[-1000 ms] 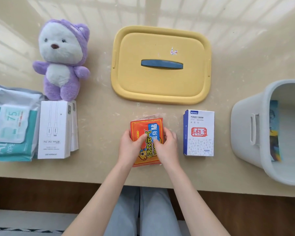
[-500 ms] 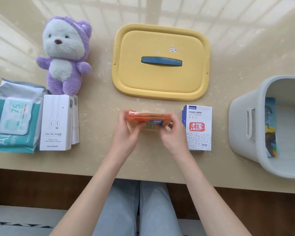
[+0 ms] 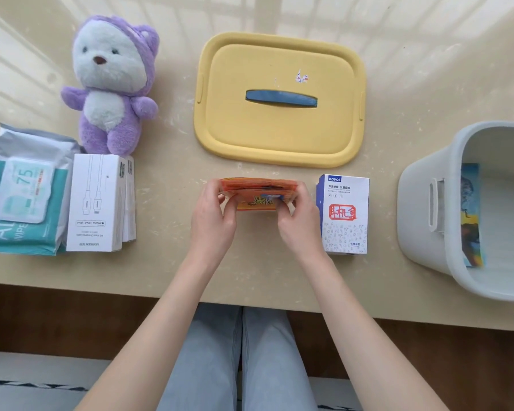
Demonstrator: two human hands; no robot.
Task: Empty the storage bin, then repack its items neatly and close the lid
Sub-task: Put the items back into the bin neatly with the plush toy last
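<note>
Step in hand, as I judge it: squaring a stack of flat orange foil packets (image 3: pixel 258 192) before it goes into the bin.

Position: the stack stands on its long edge on the beige tabletop (image 3: pixel 250 271), just on the near side of the yellow plastic lid with the blue handle (image 3: pixel 279 129) and apart from it.

Left hand (image 3: pixel 212 215): pinches the stack's left end, thumb on the near face and fingers curled over the top. Right hand (image 3: pixel 301 221): mirrors it at the right end. The fingertips on the far face are hidden. Both forearms reach in from the table's near edge, wrists roughly level.

To do it well:
- Tap the lower edge lightly on the table so loose packets drop flush.
- Squeeze the ends inward evenly, since foil faces are likely to slide.
- Keep the pinch until the stack is laid down, or it may fan out.

Surroundings:
- The pale grey plastic storage bin (image 3: pixel 428 203) sits well right of the lid, open, with a colourful flat card (image 3: pixel 471 215) against its inner wall.
- A white earphone box (image 3: pixel 344 215) lies near the lid's near-right corner, just beside the right hand.
- Left of the lid is a purple plush bear (image 3: pixel 110 84).
- Nearer than the bear are white cable boxes (image 3: pixel 95 203) and a teal pack of wipes (image 3: pixel 24 191).

Lid off; most items out of the bin.
</note>
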